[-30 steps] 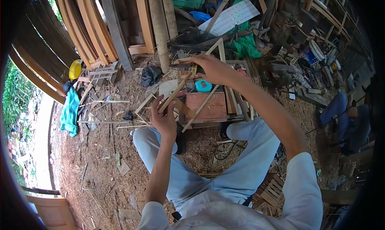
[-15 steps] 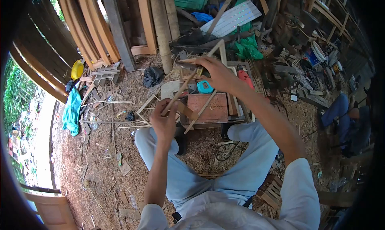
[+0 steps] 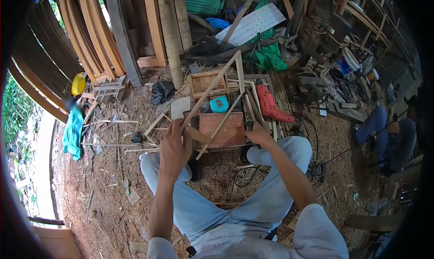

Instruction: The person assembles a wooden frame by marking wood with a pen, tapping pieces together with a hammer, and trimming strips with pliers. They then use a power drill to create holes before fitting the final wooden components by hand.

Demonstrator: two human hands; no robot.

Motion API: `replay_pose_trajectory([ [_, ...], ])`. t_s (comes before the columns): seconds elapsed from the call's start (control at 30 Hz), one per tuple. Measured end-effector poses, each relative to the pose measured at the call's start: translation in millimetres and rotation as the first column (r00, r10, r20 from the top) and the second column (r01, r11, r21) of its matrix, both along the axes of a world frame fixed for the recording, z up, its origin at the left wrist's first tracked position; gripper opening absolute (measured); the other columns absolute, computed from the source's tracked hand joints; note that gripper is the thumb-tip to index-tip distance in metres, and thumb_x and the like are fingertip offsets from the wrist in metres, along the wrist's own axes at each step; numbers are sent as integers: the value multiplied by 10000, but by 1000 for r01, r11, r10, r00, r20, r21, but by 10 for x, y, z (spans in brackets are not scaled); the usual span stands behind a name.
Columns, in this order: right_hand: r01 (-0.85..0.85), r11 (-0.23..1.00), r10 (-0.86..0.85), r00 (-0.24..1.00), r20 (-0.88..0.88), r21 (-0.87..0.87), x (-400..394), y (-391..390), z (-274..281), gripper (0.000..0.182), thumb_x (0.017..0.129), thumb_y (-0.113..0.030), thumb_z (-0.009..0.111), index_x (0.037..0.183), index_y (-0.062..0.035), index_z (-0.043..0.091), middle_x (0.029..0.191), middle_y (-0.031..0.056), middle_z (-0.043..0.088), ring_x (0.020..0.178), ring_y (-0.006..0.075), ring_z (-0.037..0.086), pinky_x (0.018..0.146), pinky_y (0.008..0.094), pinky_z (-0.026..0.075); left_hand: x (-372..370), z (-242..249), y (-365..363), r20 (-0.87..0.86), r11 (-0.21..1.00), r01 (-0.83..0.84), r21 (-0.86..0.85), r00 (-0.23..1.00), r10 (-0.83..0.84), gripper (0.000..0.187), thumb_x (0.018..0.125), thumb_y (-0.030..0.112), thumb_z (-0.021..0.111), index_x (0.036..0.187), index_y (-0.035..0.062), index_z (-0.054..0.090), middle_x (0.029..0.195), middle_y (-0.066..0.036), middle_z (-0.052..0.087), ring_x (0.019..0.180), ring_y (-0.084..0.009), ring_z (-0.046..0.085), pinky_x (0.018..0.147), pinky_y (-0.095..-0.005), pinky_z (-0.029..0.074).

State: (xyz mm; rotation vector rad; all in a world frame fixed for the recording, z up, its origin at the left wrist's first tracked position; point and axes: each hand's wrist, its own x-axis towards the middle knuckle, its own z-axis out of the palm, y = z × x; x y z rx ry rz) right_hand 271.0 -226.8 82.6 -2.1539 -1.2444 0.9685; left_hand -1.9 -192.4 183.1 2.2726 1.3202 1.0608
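Note:
My left hand is closed around the lower end of a thin wooden strip. The strip is joined at its top to a short strip, and another strip slants back towards me, making a zigzag frame. At the right of the low workbench, my right hand is closed on a dark green-handled tool whose exact kind is partly hidden by the fingers. Between the hands lies a reddish-brown board. A turquoise tape measure sits just beyond it, near a shallow wooden box.
A red power drill lies at the bench's right side, its cable trailing to the floor. Wood shavings and loose strips cover the ground. A black plastic bag lies beyond the left hand. Another person sits at far right.
My right hand has come down from the frame's upper part to the bench's right side. My left hand still holds the strip. The drill and wooden box show more fully.

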Motion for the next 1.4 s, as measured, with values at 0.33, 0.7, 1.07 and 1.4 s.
replay_pose_trajectory([
  [0.33, -28, 993, 9, 986, 165, 112, -186, 180, -277, 728, 757, -256, 682, 1297, 104, 352, 1238, 347, 474, 1174, 468, 468, 1017, 473, 390, -213, -34, 179, -40, 999, -45, -7, 998, 45, 136, 919, 96, 552, 840, -9, 589, 608, -189, 590, 569, -405, 596, 498, -448, 438],
  [0.7, -258, 923, 41, 803, 594, 286, -294, 759, -326, 624, 835, -275, 634, 1284, 95, 408, 1272, 335, 453, 1178, 441, 474, 967, 517, 399, -671, 443, 334, 222, 991, -130, 24, 967, 122, 227, 981, 153, 485, 861, -16, 576, 673, -172, 657, 635, -256, 699, 498, -339, 499],
  [1.07, 128, 705, 646, 291, -706, 698, -187, 96, 739, 706, 839, -485, 673, 1331, -60, 398, 1168, 117, 548, 1068, 198, 572, 885, 331, 499, -73, 305, 323, 778, 938, 318, -139, 622, -95, 355, 1023, 284, 422, 1016, -48, 548, 850, -113, 627, 764, -193, 680, 683, -301, 595],
  [1.4, 108, 540, 513, 744, -428, 835, -390, -425, 1450, 392, 845, 6, 660, 1144, -4, 406, 1078, 178, 579, 1025, 223, 608, 815, 339, 579, 135, 187, 333, 960, 866, 482, -130, 280, -12, 571, 1022, 467, 255, 1025, -40, 519, 905, -167, 639, 841, -273, 678, 791, -415, 574],
])
